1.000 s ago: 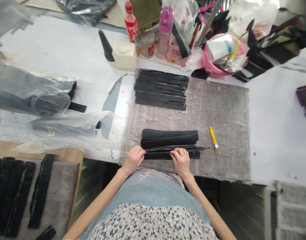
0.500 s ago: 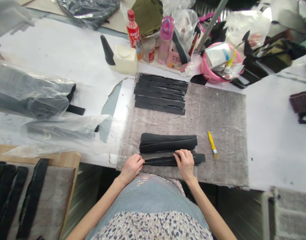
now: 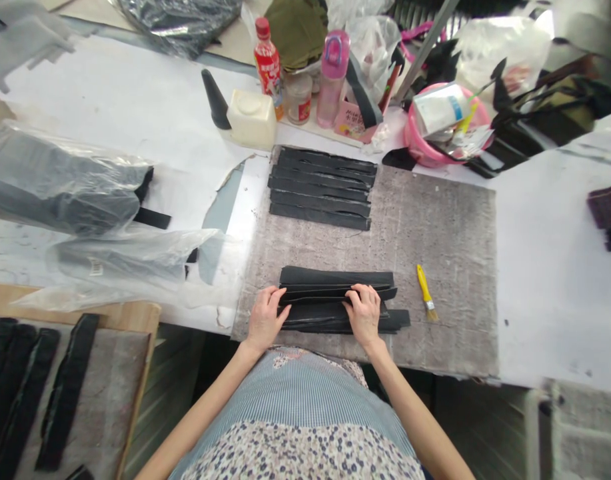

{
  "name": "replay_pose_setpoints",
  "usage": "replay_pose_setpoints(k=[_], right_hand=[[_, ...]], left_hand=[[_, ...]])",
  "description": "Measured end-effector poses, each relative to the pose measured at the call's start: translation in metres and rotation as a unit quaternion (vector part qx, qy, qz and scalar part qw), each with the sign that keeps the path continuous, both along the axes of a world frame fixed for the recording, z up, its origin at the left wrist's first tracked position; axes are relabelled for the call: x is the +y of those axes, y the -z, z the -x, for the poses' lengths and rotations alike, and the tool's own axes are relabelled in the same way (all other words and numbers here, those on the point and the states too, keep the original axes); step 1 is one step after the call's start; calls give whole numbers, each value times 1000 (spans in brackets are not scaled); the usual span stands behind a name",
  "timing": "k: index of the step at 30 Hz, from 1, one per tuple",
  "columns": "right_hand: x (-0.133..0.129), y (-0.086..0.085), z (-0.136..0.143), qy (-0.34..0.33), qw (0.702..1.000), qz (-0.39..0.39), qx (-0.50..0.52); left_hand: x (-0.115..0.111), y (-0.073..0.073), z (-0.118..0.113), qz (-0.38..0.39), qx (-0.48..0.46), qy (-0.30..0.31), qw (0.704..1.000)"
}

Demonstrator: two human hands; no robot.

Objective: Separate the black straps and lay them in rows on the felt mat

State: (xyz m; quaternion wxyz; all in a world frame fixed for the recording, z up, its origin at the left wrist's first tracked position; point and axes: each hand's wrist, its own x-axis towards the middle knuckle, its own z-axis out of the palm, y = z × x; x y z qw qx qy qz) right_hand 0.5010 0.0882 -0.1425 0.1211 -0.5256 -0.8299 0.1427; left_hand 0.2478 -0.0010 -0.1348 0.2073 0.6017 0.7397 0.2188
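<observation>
Both hands are on a black strip (image 3: 318,294) that looks like fabric, lying along the middle strip pile. My left hand (image 3: 265,319) pinches its left end between thumb and fingers. My right hand (image 3: 365,315) grips it nearer the right end, thumb below and fingers above. Behind it lies a flat stack of black strips (image 3: 335,275). Just in front, closer to the apron, is a looser stack of black strips (image 3: 318,317), partly covered by my hands. All of this rests on a grey cloth-covered board (image 3: 445,233).
Several black strips (image 3: 320,193) lie in a row at the board's back. A yellow-handled brush (image 3: 424,290) lies to the right. Beyond the board stand a cream glue bottle (image 3: 252,119), a red-labelled drink bottle (image 3: 268,67) and a pink basket (image 3: 425,143). Plastic-wrapped bundles (image 3: 70,183) lie left.
Both hands have moved slightly away from my body, from the near stack toward the one behind it, carrying a black strip. The brush stays in place.
</observation>
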Motion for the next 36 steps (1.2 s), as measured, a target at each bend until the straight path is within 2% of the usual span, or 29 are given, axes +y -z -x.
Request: replay_pose_setpoints(k=[5,8,11,17,23,26,29,33,36], right_hand=[[-9,4,-3,15,1000,2,12],[-6,3,-4,16,1000,6,12],[5,1,-5,0,1000,21,-2],[33,-2,2,-73,994,58,-51],[50,-2,12,-100,987,62,-109],[57,-3,17,-114,985,57,-120],[66,-6,23,-130,976,65,-165],[75,-11,29,-144,961,95,-216],[71,-16,30,-162,955,114,-219]], left_hand=[[4,6,0,13,-13,36,999],[3,7,1,11,-13,30,999],[5,7,2,1,-7,14,1000],[12,7,4,2,-5,16,1000],[15,10,5,14,13,29,999],[30,11,5,14,36,66,997],[54,11,4,32,67,122,990],[84,5,-3,69,104,201,972],[94,-2,-8,91,135,240,957]])
